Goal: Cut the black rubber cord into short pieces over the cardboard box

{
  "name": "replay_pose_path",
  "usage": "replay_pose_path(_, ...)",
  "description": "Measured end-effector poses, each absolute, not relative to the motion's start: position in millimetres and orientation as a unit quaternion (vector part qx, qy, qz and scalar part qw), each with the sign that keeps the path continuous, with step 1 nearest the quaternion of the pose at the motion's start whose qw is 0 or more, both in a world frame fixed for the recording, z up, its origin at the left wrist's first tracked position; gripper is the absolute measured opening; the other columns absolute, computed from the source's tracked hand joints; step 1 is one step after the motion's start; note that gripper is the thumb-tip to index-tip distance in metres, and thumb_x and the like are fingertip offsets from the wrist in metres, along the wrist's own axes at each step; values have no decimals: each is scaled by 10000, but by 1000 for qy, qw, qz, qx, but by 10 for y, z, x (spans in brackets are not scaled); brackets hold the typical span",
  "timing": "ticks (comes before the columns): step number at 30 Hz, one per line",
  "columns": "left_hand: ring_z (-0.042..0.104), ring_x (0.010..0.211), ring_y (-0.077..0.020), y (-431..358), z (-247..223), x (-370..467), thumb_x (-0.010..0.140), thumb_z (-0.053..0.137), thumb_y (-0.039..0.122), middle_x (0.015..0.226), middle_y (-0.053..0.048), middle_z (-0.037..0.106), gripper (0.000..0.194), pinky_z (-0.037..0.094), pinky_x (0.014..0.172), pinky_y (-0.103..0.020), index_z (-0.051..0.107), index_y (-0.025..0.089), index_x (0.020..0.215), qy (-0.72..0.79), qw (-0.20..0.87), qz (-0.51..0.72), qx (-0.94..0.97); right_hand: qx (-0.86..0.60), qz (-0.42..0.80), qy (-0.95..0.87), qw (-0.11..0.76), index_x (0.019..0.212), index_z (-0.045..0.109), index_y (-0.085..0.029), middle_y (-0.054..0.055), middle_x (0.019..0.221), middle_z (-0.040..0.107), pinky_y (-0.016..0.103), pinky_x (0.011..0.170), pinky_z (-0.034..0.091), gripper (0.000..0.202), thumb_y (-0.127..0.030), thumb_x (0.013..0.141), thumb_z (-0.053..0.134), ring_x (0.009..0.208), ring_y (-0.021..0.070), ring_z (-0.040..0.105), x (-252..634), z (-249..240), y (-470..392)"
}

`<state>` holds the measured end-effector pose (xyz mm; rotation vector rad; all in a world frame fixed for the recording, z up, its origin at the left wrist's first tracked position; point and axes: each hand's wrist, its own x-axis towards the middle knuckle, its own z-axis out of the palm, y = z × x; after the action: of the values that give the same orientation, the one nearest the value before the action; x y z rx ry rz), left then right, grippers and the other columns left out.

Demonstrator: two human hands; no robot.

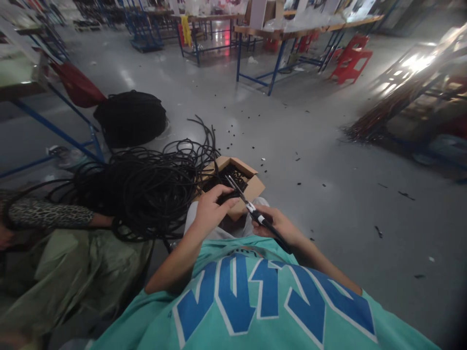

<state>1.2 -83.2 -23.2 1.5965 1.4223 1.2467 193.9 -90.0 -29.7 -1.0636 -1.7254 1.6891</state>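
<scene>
My left hand is closed on a short length of black cord, pinched between thumb and fingers. My right hand grips a pair of scissors by the long black handles, which have white bands near the pivot. Their blades point up and left, close beside the cord; whether they touch it I cannot tell. Beneath both hands, an open cardboard box with several short black pieces inside stands between my knees. A big tangle of black cord lies just left of the box.
A co-worker's patterned sleeve reaches toward the tangle from the left. Behind it sits a round black bundle. Small black scraps dot the grey floor. Farther off are a blue-legged worktable and a red stool.
</scene>
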Motion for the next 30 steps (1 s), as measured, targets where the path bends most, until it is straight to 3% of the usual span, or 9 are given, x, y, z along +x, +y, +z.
replay_pose_path(6, 617, 752, -181, -861, -148, -11, 674, 634, 261, 773, -21, 686, 101, 456, 720, -277, 663, 192, 741, 536, 297, 457, 645, -418, 515, -704, 253, 1129, 571, -216, 19, 864, 610, 310, 728, 447, 548, -283, 591, 654, 808, 199, 568, 1927, -302, -872)
replay_pose_path(11, 603, 692, -169, -846, -178, 17, 672, 634, 278, 708, -23, 666, 127, 460, 652, -259, 663, 179, 746, 530, 339, 460, 627, -405, 517, -700, 281, 1123, 581, -209, 40, 1000, 623, 325, 782, 445, 525, -301, 611, 658, 888, 221, 577, 1900, -349, -863)
replay_pose_path(16, 490, 478, -96, -763, -293, 1, 688, 615, 307, 576, 3, 584, 193, 375, 455, -205, 639, 144, 787, 518, 436, 463, 573, -417, 533, -676, 291, 1050, 632, -193, 9, 890, 641, 310, 783, 443, 454, -212, 597, 632, 851, 213, 592, 1874, -443, -838)
replay_pose_path(19, 426, 415, -64, -685, -346, -25, 700, 601, 336, 570, 8, 557, 227, 338, 417, -196, 619, 122, 772, 500, 492, 458, 546, -415, 555, -654, 305, 1001, 654, -196, 0, 862, 643, 293, 747, 450, 414, -208, 588, 625, 804, 199, 596, 1850, -514, -794)
replay_pose_path(22, 469, 460, -69, -610, -387, -43, 684, 621, 339, 644, -5, 583, 255, 375, 455, -199, 597, 124, 818, 496, 505, 455, 540, -431, 560, -638, 305, 964, 665, -200, -10, 812, 632, 274, 684, 449, 397, -212, 569, 631, 709, 169, 579, 1823, -546, -728)
replay_pose_path(26, 589, 752, -123, -544, -445, -46, 603, 693, 237, 821, -16, 620, 298, 454, 680, -227, 559, 162, 859, 503, 426, 505, 558, -435, 593, -615, 285, 988, 651, -191, -40, 623, 544, 243, 537, 413, 412, -250, 581, 623, 523, 117, 486, 1801, -518, -638)
replay_pose_path(30, 564, 593, -105, -517, -497, -46, 682, 610, 246, 691, 9, 602, 172, 447, 582, -226, 572, 166, 831, 520, 419, 506, 545, -427, 602, -620, 266, 1036, 623, -182, -51, 586, 494, 235, 515, 395, 450, -278, 597, 643, 505, 107, 452, 1791, -519, -556)
